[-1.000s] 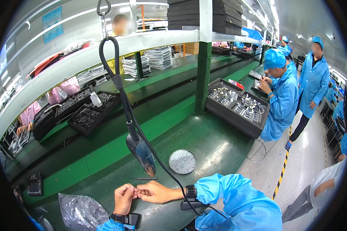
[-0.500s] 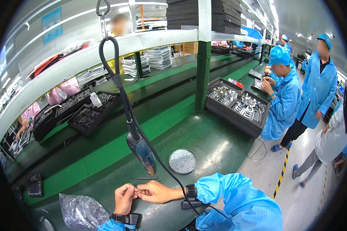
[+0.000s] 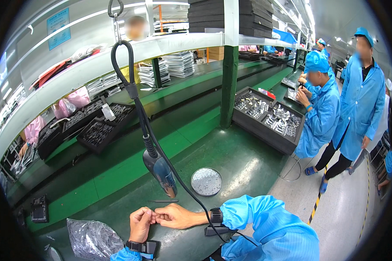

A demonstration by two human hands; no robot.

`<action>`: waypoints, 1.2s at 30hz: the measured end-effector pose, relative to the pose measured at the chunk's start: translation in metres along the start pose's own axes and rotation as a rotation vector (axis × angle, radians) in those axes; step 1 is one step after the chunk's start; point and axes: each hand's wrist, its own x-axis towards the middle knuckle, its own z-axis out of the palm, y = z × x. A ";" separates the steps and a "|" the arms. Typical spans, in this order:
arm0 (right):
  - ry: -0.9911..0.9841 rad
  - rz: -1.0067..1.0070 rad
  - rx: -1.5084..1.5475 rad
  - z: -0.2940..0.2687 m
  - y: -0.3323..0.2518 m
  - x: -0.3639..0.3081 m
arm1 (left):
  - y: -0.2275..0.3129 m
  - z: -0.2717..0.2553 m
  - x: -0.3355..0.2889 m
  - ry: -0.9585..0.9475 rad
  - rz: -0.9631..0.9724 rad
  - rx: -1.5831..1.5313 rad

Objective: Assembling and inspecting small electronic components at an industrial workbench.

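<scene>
At a green workbench [image 3: 248, 145], left hand [image 3: 139, 222] and right hand [image 3: 175, 216] stay pinched, fingertips meeting, anything gripped too small to tell; a blue-coated person [image 3: 356, 102] has stepped nearer at two o'clock, the handwork seemingly undisturbed. From the hands, a slim dark tool [image 3: 163, 201] lies at one o'clock, a filled round dish [image 3: 206, 182] at two, a clear bag [image 3: 93, 239] at eight; a corded driver [image 3: 160, 171] hangs at twelve.

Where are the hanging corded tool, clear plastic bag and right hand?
Hanging corded tool [image 3: 159, 169], head view: its casing.
Clear plastic bag [image 3: 92, 239], head view: middle of its film.
Right hand [image 3: 176, 216], head view: back of hand.
</scene>
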 end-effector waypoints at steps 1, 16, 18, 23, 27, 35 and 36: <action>0.000 0.000 -0.002 0.000 -0.001 0.000 | -0.001 0.000 0.000 0.004 0.001 -0.006; 0.007 0.016 0.008 -0.001 -0.001 0.000 | 0.002 0.003 0.001 0.002 -0.006 0.017; 0.008 0.015 0.007 -0.001 -0.001 0.000 | 0.002 0.003 0.001 0.000 -0.003 0.010; 0.013 0.000 -0.001 0.000 0.003 0.000 | 0.000 0.001 0.001 -0.003 -0.004 0.003; 0.008 0.011 0.002 0.000 0.003 0.000 | 0.003 0.003 0.001 -0.012 -0.006 0.004; 0.006 0.028 0.002 0.000 0.001 -0.001 | 0.003 0.003 0.001 -0.003 -0.007 0.020; 0.006 0.034 -0.001 0.000 0.000 -0.001 | 0.003 0.004 0.001 -0.001 -0.009 0.013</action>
